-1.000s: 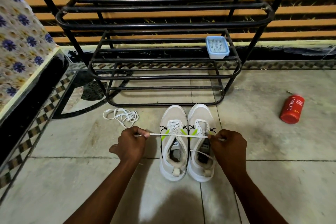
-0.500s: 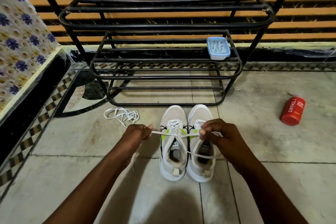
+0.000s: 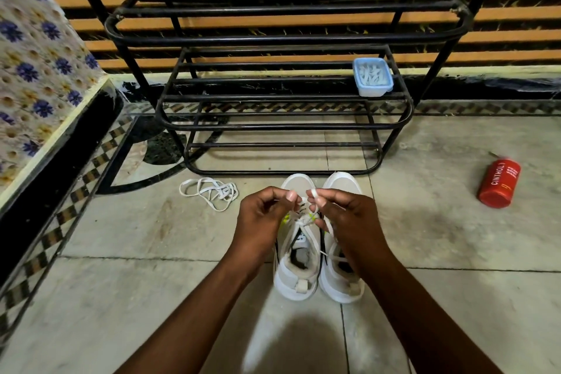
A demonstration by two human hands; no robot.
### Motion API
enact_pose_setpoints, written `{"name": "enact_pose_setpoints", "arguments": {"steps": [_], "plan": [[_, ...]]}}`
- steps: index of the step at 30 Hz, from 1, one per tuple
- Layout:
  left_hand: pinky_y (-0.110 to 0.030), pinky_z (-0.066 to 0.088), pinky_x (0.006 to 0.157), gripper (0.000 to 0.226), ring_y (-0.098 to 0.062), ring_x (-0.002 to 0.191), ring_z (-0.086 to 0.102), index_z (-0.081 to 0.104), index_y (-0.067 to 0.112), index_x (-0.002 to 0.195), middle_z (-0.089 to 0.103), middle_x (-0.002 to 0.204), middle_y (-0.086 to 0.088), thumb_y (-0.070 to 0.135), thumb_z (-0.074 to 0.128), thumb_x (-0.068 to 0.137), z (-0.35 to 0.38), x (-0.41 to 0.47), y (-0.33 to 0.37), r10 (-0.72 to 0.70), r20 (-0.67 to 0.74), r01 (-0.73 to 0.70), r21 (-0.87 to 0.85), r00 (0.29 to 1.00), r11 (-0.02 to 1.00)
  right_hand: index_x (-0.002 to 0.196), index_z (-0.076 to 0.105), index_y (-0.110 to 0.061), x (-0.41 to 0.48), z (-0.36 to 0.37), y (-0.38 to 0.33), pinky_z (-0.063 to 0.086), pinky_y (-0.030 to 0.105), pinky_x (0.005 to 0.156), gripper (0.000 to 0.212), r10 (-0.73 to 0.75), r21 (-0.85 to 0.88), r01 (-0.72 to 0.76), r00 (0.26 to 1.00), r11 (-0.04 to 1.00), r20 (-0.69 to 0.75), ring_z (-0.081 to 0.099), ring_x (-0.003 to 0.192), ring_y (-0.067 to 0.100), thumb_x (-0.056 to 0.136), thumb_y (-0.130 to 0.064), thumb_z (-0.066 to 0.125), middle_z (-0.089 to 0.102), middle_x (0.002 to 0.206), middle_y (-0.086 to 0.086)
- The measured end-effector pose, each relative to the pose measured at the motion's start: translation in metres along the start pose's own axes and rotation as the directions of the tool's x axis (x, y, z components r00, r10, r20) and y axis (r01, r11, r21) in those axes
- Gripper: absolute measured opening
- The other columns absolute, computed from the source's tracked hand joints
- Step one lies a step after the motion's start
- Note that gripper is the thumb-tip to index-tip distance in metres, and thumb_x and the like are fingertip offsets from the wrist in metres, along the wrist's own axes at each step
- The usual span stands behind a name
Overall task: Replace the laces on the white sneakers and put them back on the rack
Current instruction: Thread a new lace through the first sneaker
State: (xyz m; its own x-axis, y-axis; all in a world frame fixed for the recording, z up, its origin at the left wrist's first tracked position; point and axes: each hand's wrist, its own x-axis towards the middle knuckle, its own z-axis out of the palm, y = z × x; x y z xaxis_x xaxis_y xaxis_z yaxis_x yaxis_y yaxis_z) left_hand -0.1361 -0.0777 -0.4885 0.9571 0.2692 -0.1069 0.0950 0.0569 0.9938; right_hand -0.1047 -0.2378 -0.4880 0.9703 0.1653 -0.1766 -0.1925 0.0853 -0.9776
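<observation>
- The white sneakers (image 3: pixel 295 281) stand side by side on the tiled floor (image 3: pixel 431 240), toes just short of the lowest rail of the black metal shoe rack (image 3: pixel 282 39).
- The left hand (image 3: pixel 260 217) and right hand (image 3: pixel 344 217) meet over the throat of the sneaker on the left. Each has its fingers curled and pinches a run of the white lace (image 3: pixel 299 222) between thumb and forefinger.
- The fingers hide where the lace crosses, so I cannot tell whether this is a knot or a last threading, though it looks like tying.
- The lace is likely flat, soft and limp. It should be held close to the tips and kept taut, or it will probably slacken through the eyelets.
- The sneakers look light and padded, so a grip at the heel collar should carry them.
- A loose lace (image 3: pixel 209 191) lies tangled on the floor to the left, apart from the shoes.
- The rack shelves are spaced bars with a raised front rail, so the soles must be lifted over it and set across the bars.
- A blue plastic container (image 3: pixel 372 77) takes the right end of the middle shelf.
- A red Cinthol can (image 3: pixel 499 184) lies well off to the right, and a floral-covered bed edge (image 3: pixel 39 70) bounds the left.
</observation>
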Motion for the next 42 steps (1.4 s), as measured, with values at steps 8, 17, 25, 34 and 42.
{"name": "enact_pose_setpoints", "arguments": {"steps": [8,17,25,34,42], "plan": [[-0.032,0.059,0.087,0.020,-0.019,0.091,0.073,0.082,0.009,0.093,0.071,0.089,-0.003,-0.008,0.076,0.084,-0.006,0.004,-0.004,0.145,0.105,-0.160,0.163,0.984,0.974,0.087,0.081,-0.029,0.011,0.006,0.010,0.058,0.031,0.076,0.018,-0.222,-0.314,0.191,0.973,0.930,-0.069,0.073,0.077,0.010,0.084,-0.013,0.073,0.077,0.084,-0.006],[-0.038,0.060,0.070,0.028,-0.025,0.071,0.068,0.069,0.012,0.078,0.061,0.089,-0.006,0.000,0.092,0.069,-0.007,0.009,-0.003,0.222,0.110,-0.244,0.280,0.969,0.928,0.079,0.074,-0.016,0.010,0.004,0.004,0.053,0.021,0.069,0.026,-0.358,-0.478,0.367,0.927,0.798,0.114,0.070,0.076,0.008,0.078,0.009,0.068,0.073,0.077,-0.009],[-0.033,0.056,0.067,0.025,-0.014,0.070,0.067,0.069,0.017,0.079,0.066,0.079,0.005,0.005,0.091,0.073,-0.007,0.011,-0.003,0.278,0.071,-0.284,0.374,0.958,0.883,0.088,0.078,-0.020,0.002,0.004,0.002,0.054,0.027,0.082,0.022,-0.393,-0.473,0.422,0.905,0.773,0.164,0.069,0.092,0.008,0.074,-0.014,0.062,0.072,0.088,-0.016],[-0.058,0.059,0.073,0.026,-0.036,0.074,0.070,0.068,0.020,0.075,0.068,0.072,-0.004,0.000,0.084,0.077,-0.011,0.015,-0.002,0.176,0.042,-0.181,0.272,0.983,0.945,0.089,0.072,-0.017,0.003,0.004,0.007,0.051,0.036,0.081,0.006,-0.495,-0.514,0.465,0.864,0.721,0.087,0.063,0.095,0.013,0.087,-0.016,0.066,0.065,0.094,-0.009],[-0.035,0.056,0.069,0.023,-0.017,0.076,0.065,0.074,0.014,0.098,0.058,0.092,-0.001,0.004,0.057,0.087,-0.044,0.020,0.003,0.464,0.333,-0.542,0.710,0.821,0.449,0.084,0.065,-0.016,0.001,-0.012,0.008,0.056,0.030,0.063,0.014,-0.265,-0.377,0.212,0.960,0.902,-0.095,0.072,0.062,0.012,0.088,-0.003,0.066,0.073,0.068,-0.001]]}}
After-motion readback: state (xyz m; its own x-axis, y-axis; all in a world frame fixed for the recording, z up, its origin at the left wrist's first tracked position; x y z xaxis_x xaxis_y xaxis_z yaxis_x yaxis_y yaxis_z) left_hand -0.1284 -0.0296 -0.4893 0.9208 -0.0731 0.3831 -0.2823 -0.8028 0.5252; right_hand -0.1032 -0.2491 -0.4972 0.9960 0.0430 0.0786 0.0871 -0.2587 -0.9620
